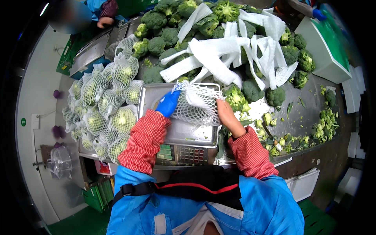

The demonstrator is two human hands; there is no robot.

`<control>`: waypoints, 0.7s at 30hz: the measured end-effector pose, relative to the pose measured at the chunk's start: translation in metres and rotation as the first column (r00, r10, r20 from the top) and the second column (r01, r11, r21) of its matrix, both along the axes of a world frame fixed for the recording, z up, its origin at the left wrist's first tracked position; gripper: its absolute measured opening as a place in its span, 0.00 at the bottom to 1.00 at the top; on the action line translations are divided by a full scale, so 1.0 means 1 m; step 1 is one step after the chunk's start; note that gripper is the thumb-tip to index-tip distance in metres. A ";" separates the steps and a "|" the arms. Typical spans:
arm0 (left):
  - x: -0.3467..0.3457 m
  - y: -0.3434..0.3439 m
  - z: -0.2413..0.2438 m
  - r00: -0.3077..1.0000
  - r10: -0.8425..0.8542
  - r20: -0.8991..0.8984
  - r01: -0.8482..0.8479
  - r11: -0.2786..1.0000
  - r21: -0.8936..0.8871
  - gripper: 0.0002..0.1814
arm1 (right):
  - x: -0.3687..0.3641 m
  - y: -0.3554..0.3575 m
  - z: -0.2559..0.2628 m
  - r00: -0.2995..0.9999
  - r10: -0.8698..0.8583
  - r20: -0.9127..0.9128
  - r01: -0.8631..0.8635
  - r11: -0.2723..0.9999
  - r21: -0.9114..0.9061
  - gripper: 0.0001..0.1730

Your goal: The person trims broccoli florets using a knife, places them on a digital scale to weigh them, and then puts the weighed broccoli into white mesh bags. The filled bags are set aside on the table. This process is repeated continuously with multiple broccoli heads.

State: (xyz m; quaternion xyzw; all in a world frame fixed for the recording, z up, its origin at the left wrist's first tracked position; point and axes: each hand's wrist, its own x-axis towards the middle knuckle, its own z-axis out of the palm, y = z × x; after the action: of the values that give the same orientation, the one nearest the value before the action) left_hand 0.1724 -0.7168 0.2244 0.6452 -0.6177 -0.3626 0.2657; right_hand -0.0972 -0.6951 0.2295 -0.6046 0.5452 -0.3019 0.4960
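Observation:
A white foam net sleeve [195,107] is stretched between my two hands above the metal tray [179,138] of a weighing scale. My left hand [168,102], in a blue glove, grips the sleeve's upper left edge. My bare right hand [227,114] holds its right edge. Whether anything sits inside the mesh I cannot tell. Just beyond my right hand lies a trimmed broccoli head [236,99], stem side showing. The scale's keypad [192,155] and display [164,152] face me below the tray.
Netted broccoli heads [97,120] are piled at left. Bare broccoli [169,36] heaps at the back, with flat foam sleeves [217,53] on top. A curved knife [271,136] lies among trimmings at right. A white foam box [323,53] stands far right. Other people are across the table.

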 end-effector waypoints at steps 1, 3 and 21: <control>-0.002 -0.004 0.000 0.986 -0.083 0.142 0.050 0.974 0.222 0.36 | 0.006 -0.005 -0.029 0.971 -0.021 0.239 0.028 0.999 -0.027 0.27; -0.042 0.008 0.046 0.852 0.290 -0.435 -0.103 0.909 0.404 0.36 | -0.004 -0.007 -0.033 0.932 -0.154 0.329 0.104 0.981 0.165 0.27; 0.029 0.030 0.023 -0.357 0.078 -0.931 0.225 0.974 -0.004 0.30 | 0.036 -0.007 0.071 0.905 0.271 0.327 -0.359 0.899 0.249 0.18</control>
State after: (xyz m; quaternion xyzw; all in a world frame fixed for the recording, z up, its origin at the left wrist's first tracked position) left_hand 0.2018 -0.6868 0.2475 0.0473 -0.1362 -0.8070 0.5727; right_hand -0.0608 -0.7018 0.3001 -0.5524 0.4020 -0.2128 0.6986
